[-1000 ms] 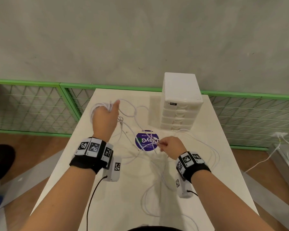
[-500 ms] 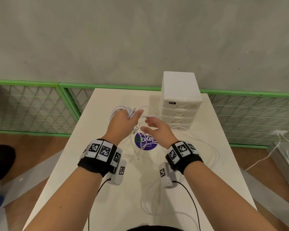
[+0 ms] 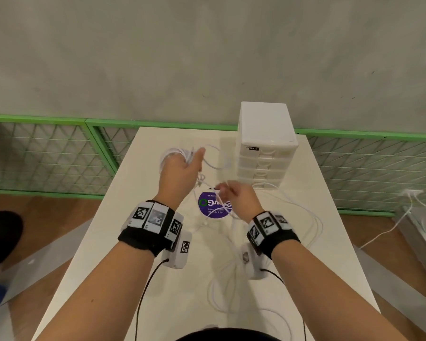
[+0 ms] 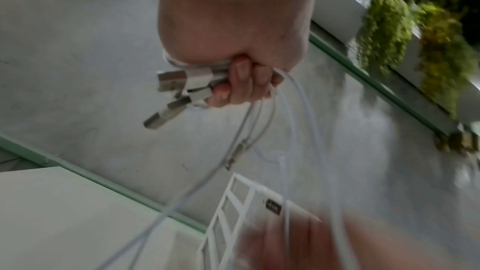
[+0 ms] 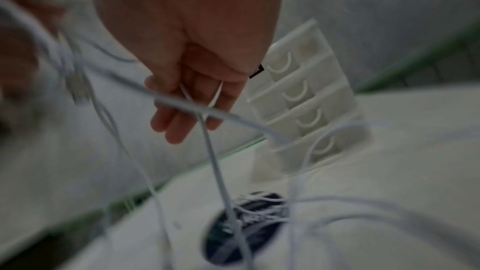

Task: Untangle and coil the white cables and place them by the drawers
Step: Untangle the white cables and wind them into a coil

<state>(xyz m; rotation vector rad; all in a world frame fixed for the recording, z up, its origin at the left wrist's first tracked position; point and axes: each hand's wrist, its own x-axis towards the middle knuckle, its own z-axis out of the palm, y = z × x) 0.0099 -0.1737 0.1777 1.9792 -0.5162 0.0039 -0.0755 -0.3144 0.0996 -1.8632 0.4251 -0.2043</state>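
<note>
**Both hands hold white cable above the table**

The left hand (image 3: pixel 176 172) is clenched around a bundle of white cables (image 3: pixel 175 153), raised over the table (image 3: pixel 103 254). In the left wrist view its fingers (image 4: pixel 241 87) curl over the strands, and several metal-tipped USB plugs (image 4: pixel 176 85) stick out just beside the fingertips. Loose strands hang down from this grip toward the tabletop.

The right hand (image 3: pixel 236 195), near the left and lower, pinches 1 white strand between thumb and fingers (image 5: pixel 179 122); that strand runs down from the pinch to a tangle lying on a round purple sticker (image 3: pixel 213 205) below both hands. More cable loops lie on the table nearer the person.

The white drawers (image 3: pixel 265 153) stand just beyond the right hand, with 1 cable loop at their base.
</note>
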